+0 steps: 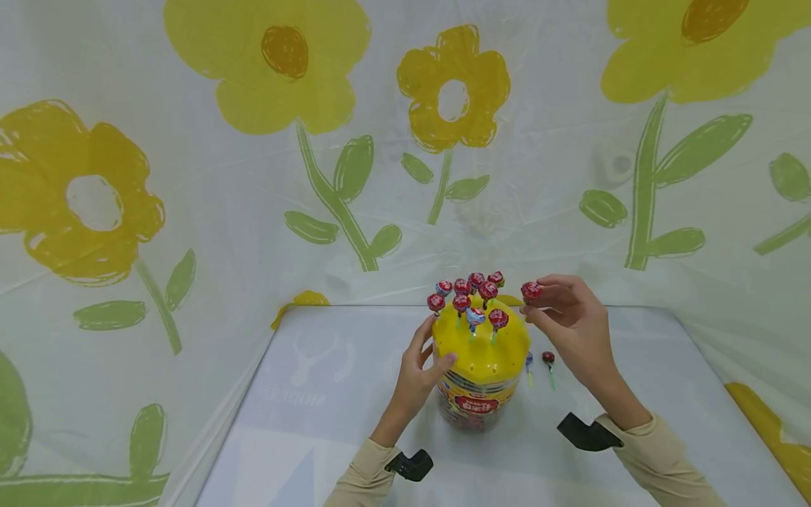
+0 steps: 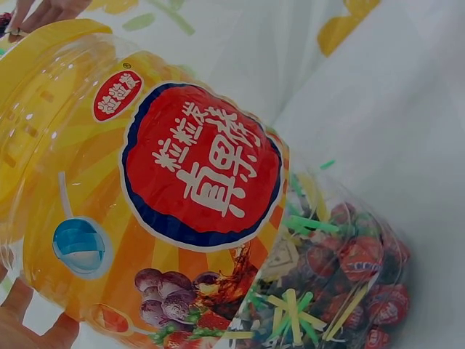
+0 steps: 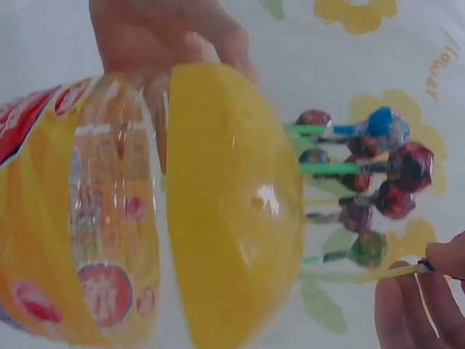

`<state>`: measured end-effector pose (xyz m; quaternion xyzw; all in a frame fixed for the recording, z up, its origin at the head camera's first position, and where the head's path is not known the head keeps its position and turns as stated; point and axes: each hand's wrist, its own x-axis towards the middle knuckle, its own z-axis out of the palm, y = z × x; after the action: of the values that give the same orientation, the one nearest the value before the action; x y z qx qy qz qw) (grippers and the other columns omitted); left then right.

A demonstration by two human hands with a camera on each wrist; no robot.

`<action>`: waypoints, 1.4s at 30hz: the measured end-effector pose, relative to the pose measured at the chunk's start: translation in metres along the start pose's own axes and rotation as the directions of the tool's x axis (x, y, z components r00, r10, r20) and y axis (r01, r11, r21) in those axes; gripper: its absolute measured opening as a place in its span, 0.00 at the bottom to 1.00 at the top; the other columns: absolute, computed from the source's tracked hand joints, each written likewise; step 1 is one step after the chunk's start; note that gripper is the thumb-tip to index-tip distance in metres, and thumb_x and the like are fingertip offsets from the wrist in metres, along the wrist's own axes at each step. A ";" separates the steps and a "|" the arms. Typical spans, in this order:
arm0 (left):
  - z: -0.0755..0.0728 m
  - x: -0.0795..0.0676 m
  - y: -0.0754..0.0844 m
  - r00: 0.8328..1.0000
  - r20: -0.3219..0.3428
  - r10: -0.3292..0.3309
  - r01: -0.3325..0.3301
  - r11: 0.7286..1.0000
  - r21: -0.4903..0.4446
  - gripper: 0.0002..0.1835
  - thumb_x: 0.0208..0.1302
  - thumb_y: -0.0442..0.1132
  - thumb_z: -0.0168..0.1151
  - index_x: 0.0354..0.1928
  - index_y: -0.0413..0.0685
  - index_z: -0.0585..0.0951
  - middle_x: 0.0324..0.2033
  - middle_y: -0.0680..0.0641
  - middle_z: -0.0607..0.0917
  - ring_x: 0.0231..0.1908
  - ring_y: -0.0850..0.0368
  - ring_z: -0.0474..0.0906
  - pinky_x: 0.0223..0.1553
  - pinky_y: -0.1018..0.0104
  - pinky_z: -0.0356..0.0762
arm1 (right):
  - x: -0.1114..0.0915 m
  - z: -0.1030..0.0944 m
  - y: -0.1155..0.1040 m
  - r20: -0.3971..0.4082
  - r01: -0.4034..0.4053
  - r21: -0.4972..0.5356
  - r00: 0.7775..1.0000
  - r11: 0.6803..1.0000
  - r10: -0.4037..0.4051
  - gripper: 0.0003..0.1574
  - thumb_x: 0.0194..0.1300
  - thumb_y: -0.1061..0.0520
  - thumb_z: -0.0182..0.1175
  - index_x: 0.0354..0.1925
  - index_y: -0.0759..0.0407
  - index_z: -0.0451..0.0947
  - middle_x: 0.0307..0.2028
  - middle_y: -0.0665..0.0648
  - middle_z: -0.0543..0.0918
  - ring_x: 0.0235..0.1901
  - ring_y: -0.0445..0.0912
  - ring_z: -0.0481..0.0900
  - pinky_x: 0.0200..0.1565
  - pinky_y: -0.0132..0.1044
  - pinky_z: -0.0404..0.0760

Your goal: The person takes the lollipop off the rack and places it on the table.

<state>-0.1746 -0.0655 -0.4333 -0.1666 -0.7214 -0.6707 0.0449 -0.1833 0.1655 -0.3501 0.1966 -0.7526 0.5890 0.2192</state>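
Observation:
A clear plastic candy jar [image 1: 478, 405] with a domed yellow lid [image 1: 484, 362] stands on the table. Several wrapped lollipops [image 1: 498, 319] stick up from holes in the lid by their sticks. My left hand [image 1: 415, 377] holds the jar's left side, thumb against the lid. At the lid's far right edge my right hand [image 1: 573, 327] pinches one red-wrapped lollipop [image 1: 531, 290]. Its pale stick [image 3: 389, 274] points toward the lid in the right wrist view; whether the tip touches is too blurred to tell. More lollipops [image 2: 360, 258] lie inside the jar, seen in the left wrist view.
Two loose lollipops, one dark red [image 1: 548, 359] and one blue [image 1: 529, 360], lie on the white table [image 1: 304, 422] just right of the jar. Behind the table hangs a white curtain [image 1: 538, 211] printed with yellow flowers.

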 end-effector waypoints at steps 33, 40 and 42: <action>-0.001 -0.001 0.000 1.000 0.002 0.006 -0.006 1.000 -0.010 0.34 0.57 0.45 0.55 0.65 0.52 0.55 0.62 0.57 0.60 0.60 0.60 0.54 0.59 0.49 0.54 | -0.037 -0.055 0.107 -0.099 -0.326 -0.316 0.945 0.891 0.310 0.26 0.54 0.56 0.60 0.49 0.62 0.64 0.36 0.62 0.77 0.27 0.39 0.78 0.25 0.30 0.78; -0.001 -0.001 -0.001 1.000 0.000 0.005 -0.005 1.000 0.009 0.34 0.57 0.46 0.55 0.65 0.52 0.55 0.61 0.58 0.60 0.60 0.62 0.55 0.59 0.52 0.55 | -0.045 -0.062 0.134 -0.091 -0.396 -0.342 0.917 0.852 0.389 0.27 0.56 0.52 0.59 0.50 0.61 0.63 0.37 0.64 0.77 0.27 0.38 0.79 0.26 0.30 0.78; -0.001 -0.002 -0.001 1.000 -0.001 0.005 -0.005 1.000 0.008 0.35 0.57 0.46 0.55 0.65 0.51 0.55 0.61 0.58 0.60 0.60 0.61 0.55 0.58 0.52 0.56 | -0.047 -0.063 0.140 -0.094 -0.421 -0.352 0.905 0.836 0.415 0.27 0.56 0.51 0.58 0.50 0.61 0.63 0.37 0.64 0.77 0.26 0.38 0.79 0.26 0.30 0.78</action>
<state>-0.1734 -0.0670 -0.4342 -0.1679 -0.7237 -0.6677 0.0475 -0.2157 0.2606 -0.4753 -0.0205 -0.8715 0.4742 0.1233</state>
